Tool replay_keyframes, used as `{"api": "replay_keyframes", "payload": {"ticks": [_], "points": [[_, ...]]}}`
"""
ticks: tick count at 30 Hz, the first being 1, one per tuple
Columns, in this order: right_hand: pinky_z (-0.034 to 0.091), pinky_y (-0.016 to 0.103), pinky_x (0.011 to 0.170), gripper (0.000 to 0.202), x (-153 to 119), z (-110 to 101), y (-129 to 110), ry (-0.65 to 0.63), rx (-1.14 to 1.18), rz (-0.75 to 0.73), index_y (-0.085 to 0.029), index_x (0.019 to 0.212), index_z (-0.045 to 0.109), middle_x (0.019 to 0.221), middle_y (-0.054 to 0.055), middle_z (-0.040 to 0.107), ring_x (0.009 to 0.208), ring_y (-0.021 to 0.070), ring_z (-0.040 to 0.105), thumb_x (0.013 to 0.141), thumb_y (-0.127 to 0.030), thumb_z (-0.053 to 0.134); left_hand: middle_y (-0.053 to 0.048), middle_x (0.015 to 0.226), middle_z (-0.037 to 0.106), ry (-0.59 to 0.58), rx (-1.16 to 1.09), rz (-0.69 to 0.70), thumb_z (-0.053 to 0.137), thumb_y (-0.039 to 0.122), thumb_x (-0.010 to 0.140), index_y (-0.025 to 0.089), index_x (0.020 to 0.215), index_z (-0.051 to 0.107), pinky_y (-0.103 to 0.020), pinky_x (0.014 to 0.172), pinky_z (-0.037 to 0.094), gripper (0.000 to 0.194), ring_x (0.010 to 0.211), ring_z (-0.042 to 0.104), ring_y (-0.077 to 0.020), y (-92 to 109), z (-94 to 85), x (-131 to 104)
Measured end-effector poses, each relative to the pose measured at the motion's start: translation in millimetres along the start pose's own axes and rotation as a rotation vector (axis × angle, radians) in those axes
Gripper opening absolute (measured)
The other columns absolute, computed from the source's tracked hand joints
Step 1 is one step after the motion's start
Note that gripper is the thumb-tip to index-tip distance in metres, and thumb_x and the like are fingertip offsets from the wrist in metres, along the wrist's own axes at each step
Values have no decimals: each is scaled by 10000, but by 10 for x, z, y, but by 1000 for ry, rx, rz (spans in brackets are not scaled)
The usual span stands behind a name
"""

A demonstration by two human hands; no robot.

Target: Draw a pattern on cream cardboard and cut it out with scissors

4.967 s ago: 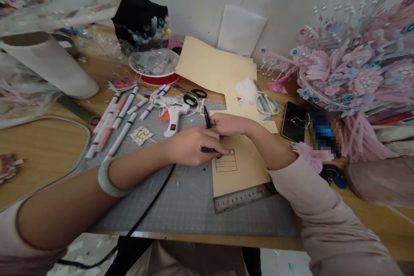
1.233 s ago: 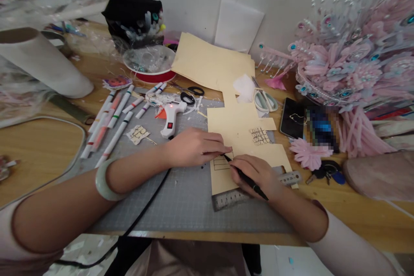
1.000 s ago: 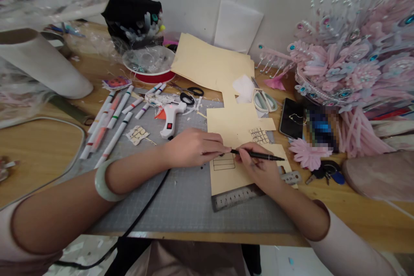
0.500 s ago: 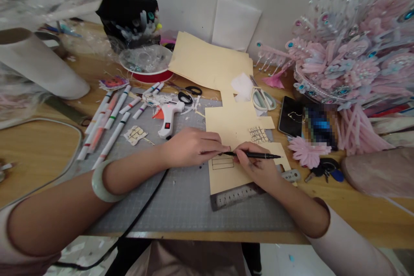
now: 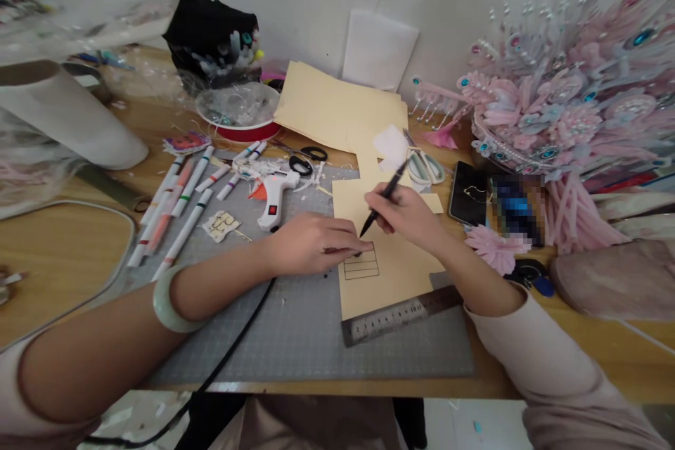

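Observation:
A tan card (image 5: pixel 390 288) lies on the grey cutting mat, with a small ruled rectangle (image 5: pixel 362 267) drawn in black on it. My right hand (image 5: pixel 408 214) grips a black pen (image 5: pixel 387 191), its tip pointing down just above the rectangle. Beside it my left hand (image 5: pixel 319 245) rests on the card's left edge, fingers together, with a small dark thing, too hidden to name, under the fingertips. A metal ruler (image 5: pixel 401 316) lies along the card's lower edge.
A white glue gun (image 5: pixel 275 200), markers (image 5: pixel 184 232) and black-handled scissors (image 5: pixel 301 163) lie left of the card. Tan sheets (image 5: pixel 337 109) are behind. At the right are a phone (image 5: pixel 468 193), a pink flower (image 5: pixel 496 246) and a pink beaded headdress (image 5: pixel 569 105).
My right hand has moved up and away from my left fingertips, and the pen has swung from nearly flat to steep. My left hand stays in nearly the same place.

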State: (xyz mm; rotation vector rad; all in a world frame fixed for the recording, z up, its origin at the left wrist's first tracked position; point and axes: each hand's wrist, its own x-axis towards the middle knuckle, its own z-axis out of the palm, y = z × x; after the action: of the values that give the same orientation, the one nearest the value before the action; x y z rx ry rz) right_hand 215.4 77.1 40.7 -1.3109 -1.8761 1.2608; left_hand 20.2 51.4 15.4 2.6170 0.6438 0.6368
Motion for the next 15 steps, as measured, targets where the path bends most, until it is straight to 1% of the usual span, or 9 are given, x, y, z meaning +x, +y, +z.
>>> {"api": "replay_keyframes", "payload": {"ticks": [1,4,7,9,11,15], "points": [[314,216,448,292,80,25,-7,-68,-65,-30,-186,663,427,481,-68,421,422,70,406,831,-422,462,-24,878,697,0,0,-2,443,222,908,213,1022,669,-192,640,426,253,749,634,-112,-2,-1,-1],[298,222,488,289,280,123,-11,-205,-217,-125,-175,631,432,517,-61,392,481,74,385,831,-384,440,-23,794,712,0,5,-12,443,244,901,219,1024,676,-203,623,429,265,676,631,-117,-15,-1,-7],[302,222,520,237,392,200,-8,-375,-260,-178,-164,640,461,560,-50,421,533,80,384,815,-323,443,-15,712,711,6,13,-22,448,245,886,228,1032,680,-206,575,415,274,588,615,-117,-27,-3,-12],[307,222,536,204,419,224,-3,-453,-267,-197,-158,651,478,586,-44,447,556,83,388,799,-296,453,-12,700,711,13,14,-21,455,224,872,227,1033,681,-206,557,408,278,567,612,-118,-30,-7,-12],[308,223,543,193,422,230,8,-481,-263,-205,-156,654,481,600,-43,455,565,83,388,793,-287,453,-11,706,712,15,13,-15,457,199,859,223,1034,681,-207,550,408,286,562,614,-121,-31,-10,-11],[296,220,531,217,411,229,39,-472,-259,-218,-160,639,467,581,-50,432,549,79,369,801,-304,446,-5,715,714,2,17,-25,463,176,841,239,1044,674,-196,567,420,300,566,617,-115,-35,-4,-14]]}}
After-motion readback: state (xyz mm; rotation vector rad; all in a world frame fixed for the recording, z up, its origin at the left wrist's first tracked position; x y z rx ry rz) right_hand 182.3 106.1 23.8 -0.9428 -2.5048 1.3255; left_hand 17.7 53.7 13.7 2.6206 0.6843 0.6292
